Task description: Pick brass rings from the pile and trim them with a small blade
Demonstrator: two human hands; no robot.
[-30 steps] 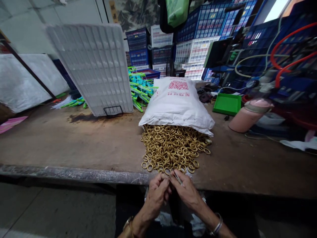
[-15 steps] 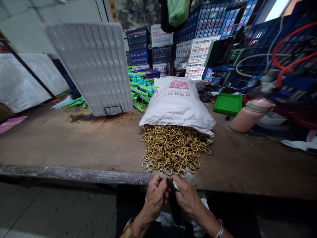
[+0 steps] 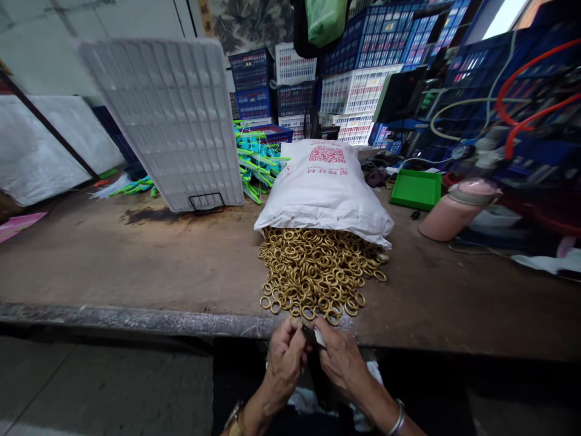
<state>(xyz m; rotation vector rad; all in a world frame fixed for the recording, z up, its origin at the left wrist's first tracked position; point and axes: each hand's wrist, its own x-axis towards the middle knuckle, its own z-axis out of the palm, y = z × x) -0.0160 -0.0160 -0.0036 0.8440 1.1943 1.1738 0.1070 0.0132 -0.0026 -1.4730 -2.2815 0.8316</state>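
Observation:
At the table's front edge my left hand [image 3: 285, 356] is closed, thumb and fingers pinched together. Whatever it pinches is small and mostly hidden. Beside it my right hand [image 3: 342, 358] is wrapped around a small dark blade-like tool [image 3: 310, 333], which points toward the left fingertips. A pale piece [image 3: 320, 338] shows by the right thumb. Just beyond both hands lies a heap of brass-coloured rings [image 3: 313, 281], spilling from the mouth of a white woven sack [image 3: 322, 194] with red print.
A white ribbed panel [image 3: 167, 121] leans upright in a black wire stand [image 3: 206, 203]. Green and blue plastic pieces [image 3: 258, 160] are piled behind it. To the right are a green tray [image 3: 415, 189] and a pink bottle [image 3: 458, 212]. Stacked crates [image 3: 354, 88] fill the back.
Both hands stay together at the table edge with only slight finger and tool movement. The whole view has shifted a little; the rings and sack look unchanged.

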